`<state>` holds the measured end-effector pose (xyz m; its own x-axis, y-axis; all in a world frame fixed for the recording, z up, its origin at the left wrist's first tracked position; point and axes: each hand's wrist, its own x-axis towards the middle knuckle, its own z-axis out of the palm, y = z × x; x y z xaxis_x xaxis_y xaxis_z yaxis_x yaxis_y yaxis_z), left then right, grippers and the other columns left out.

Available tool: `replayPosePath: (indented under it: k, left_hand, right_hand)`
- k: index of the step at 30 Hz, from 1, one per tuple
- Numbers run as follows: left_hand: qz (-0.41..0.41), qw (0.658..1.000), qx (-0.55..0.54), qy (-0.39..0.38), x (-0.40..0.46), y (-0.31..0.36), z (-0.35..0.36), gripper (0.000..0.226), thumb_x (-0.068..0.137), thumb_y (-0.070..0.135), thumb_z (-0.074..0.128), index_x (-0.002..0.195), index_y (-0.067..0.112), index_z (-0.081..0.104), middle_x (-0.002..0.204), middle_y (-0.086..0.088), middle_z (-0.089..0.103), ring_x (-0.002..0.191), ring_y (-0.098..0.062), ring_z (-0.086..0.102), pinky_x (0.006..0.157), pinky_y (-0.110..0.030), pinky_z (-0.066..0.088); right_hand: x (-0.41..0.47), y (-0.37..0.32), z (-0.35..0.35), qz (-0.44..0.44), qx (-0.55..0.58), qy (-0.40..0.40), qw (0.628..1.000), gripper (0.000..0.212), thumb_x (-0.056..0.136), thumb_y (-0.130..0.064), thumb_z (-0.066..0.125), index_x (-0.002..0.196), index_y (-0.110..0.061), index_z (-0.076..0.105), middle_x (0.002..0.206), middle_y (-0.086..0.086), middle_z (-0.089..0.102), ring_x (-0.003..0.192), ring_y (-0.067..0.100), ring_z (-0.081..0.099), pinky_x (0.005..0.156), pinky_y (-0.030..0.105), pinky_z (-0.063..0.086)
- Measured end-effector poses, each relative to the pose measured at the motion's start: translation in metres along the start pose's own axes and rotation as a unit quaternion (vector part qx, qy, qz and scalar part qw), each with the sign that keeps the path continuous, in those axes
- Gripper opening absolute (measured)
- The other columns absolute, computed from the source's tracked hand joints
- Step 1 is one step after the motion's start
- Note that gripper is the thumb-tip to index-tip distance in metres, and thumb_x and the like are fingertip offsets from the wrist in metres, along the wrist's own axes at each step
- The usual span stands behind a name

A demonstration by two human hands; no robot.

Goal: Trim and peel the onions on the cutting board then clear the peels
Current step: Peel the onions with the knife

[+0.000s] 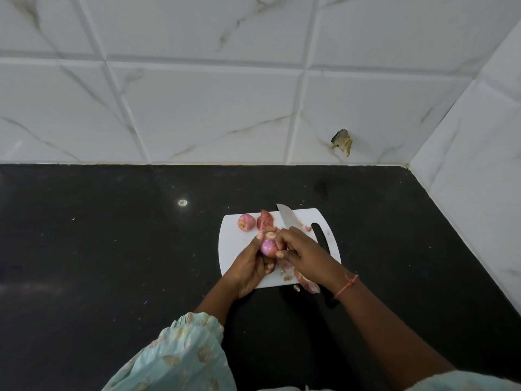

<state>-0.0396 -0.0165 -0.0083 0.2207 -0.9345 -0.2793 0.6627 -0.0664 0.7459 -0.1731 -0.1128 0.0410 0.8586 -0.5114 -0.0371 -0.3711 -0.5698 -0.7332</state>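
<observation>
Pink-purple skin shows on the one onion (267,245) held above the white cutting board (239,244): the left hand (249,266) cups it from below with curled fingers and its thumb against the upper left side, while the right hand (301,248) pinches it from the right, fingertips at its trimmed pale end and lower flank. Both hands are thus closed on this same onion. Beyond the grip, toward the wall, one second whole onion (246,222) lies on the board's far left corner, and just beside it sits one reddish clump of peel (265,219). One knife lies on the board; its steel blade (286,217) points away past the right hand's knuckles, and its black handle (327,294) runs under the right wrist and off the near edge. Small peel scraps (287,273) lie under the hands, one larger peel (308,285) rests at the board's near edge, and a scrap (308,228) lies right of the blade. One orange thread (348,285) circles the right wrist. Black countertop (112,249) surrounds the board.
</observation>
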Motion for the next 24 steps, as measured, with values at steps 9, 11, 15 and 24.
replayPosePath:
  k: [9,11,15,24]
  left_hand:
    - [-0.002,1.0,-0.007,0.015,0.003,-0.003,-0.004,0.041,0.105,0.039,0.043,0.118,0.006,0.063,0.091,-0.012,0.068,0.06,-0.013,0.051,0.054,-0.022,0.045]
    - [-0.006,1.0,0.004,0.01,0.001,-0.002,-0.002,0.039,0.106,0.036,0.04,0.121,0.005,0.061,0.09,-0.01,0.069,0.062,-0.012,0.056,0.056,-0.022,0.047]
    - [-0.028,1.0,0.003,-0.001,0.001,-0.001,-0.003,0.044,0.103,0.031,0.046,0.137,0.003,0.051,0.096,-0.015,0.067,0.071,-0.019,0.061,0.066,-0.027,0.054]
    - [-0.032,0.999,-0.011,0.007,0.002,-0.002,-0.006,0.04,0.102,0.023,0.048,0.139,0.008,0.049,0.11,-0.021,0.066,0.084,-0.024,0.067,0.076,-0.032,0.059]
  right_hand:
    - [-0.007,0.002,0.005,-0.031,0.035,0.046,0.998,0.039,0.096,-0.014,0.058,0.12,-0.046,0.058,0.098,-0.03,0.048,0.096,-0.003,0.055,0.082,0.011,0.042]
    - [-0.006,0.003,0.005,-0.045,0.023,0.075,0.996,0.037,0.095,-0.014,0.059,0.11,-0.048,0.06,0.1,-0.028,0.05,0.097,-0.001,0.057,0.081,0.014,0.043]
    - [-0.003,0.006,0.007,-0.053,-0.016,0.081,0.995,0.023,0.093,-0.015,0.058,0.098,-0.037,0.06,0.099,-0.023,0.05,0.092,0.002,0.058,0.078,0.03,0.051]
    - [-0.004,0.01,0.009,-0.059,-0.058,0.062,0.995,0.017,0.1,-0.017,0.046,0.103,-0.032,0.052,0.098,-0.018,0.042,0.081,0.005,0.054,0.067,0.025,0.047]
